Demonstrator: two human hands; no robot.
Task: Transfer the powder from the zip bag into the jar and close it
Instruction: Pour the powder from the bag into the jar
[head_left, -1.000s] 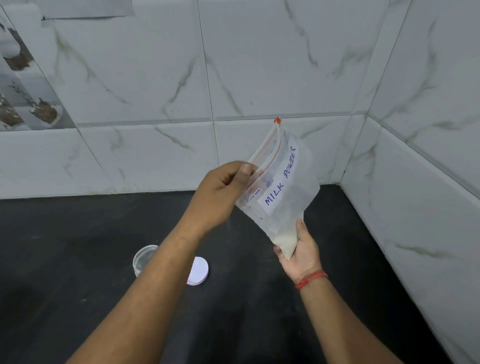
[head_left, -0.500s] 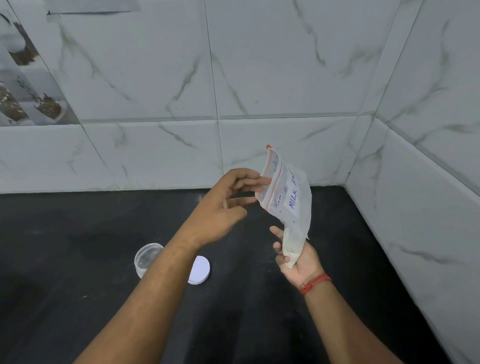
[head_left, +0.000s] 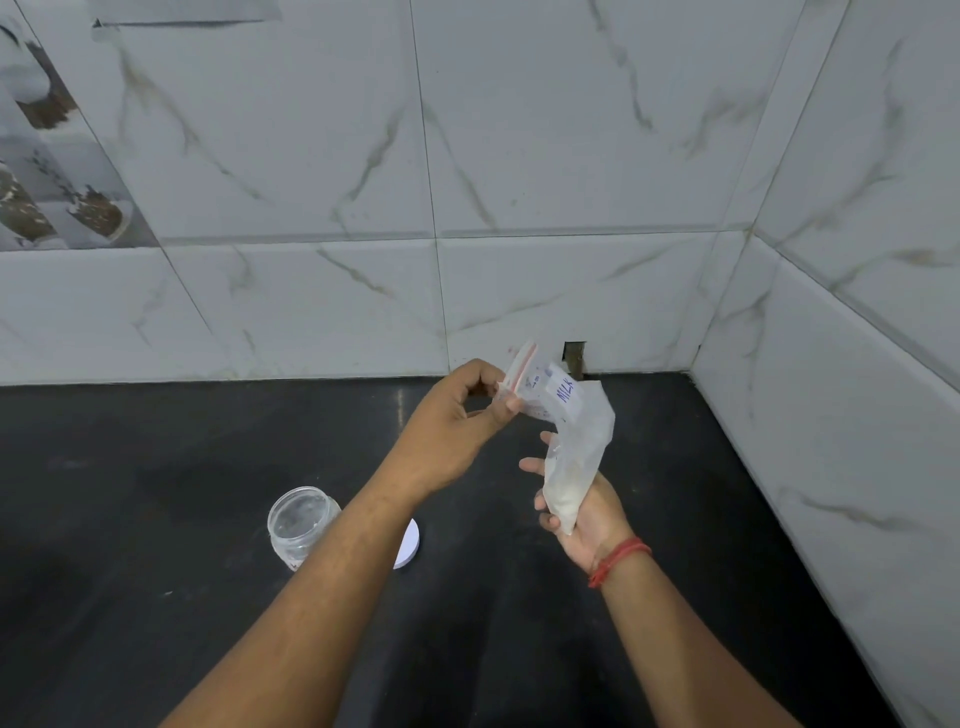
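While pinched, zip bag (head_left: 574, 447) between fingers (head_left: 511, 404)

— Where's the bag?
— The zip bag (head_left: 569, 436) is held up off the counter, bent, its red zip end up and to the left, a label reading "MILK" on its side.
— And the powder?
— White powder (head_left: 563, 496) sits in its lower corner.
— The jar?
— The clear jar (head_left: 298, 525) stands open on the counter, its white lid (head_left: 408, 545) lying flat nearby.
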